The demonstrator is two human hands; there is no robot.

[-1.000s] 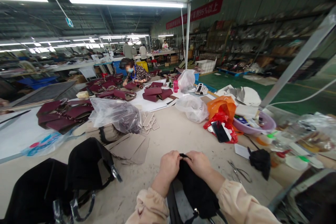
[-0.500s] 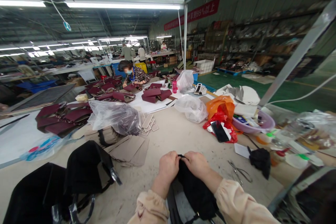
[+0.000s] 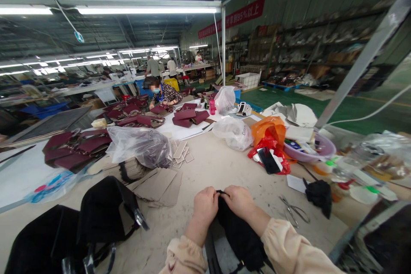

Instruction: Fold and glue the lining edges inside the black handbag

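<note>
At the far left, 2 finished black bags [image 3: 96,218] lie on the table [image 3: 218,167]. Behind them sit a stack of maroon pieces [image 3: 73,147] and a clear plastic sack [image 3: 141,145], with grey card panels [image 3: 160,184] just in front of the sack.

At the near edge, the left hand [image 3: 205,205] is closed narrow, thumb and fingers pinched on the top edge of a black fabric bag [image 3: 240,235]. The bag rests against the table edge, between the 2 forearms. The right hand [image 3: 239,201] pinches the same edge just beside the left, knuckles almost touching, also nearly closed.

As a judgement, the work in hand is fine fingertip work at the bag's top rim, perhaps a strap end or seam; the exact spot is hidden by the fingers. Soft fabric like this calls for a firm 2-handed pinch so the edge does not slip.

To the right, scissors [image 3: 293,212] lie untouched near the right wrist. Farther right is a black scrap [image 3: 319,195], with a phone [image 3: 268,160] farther back on the table.
</note>
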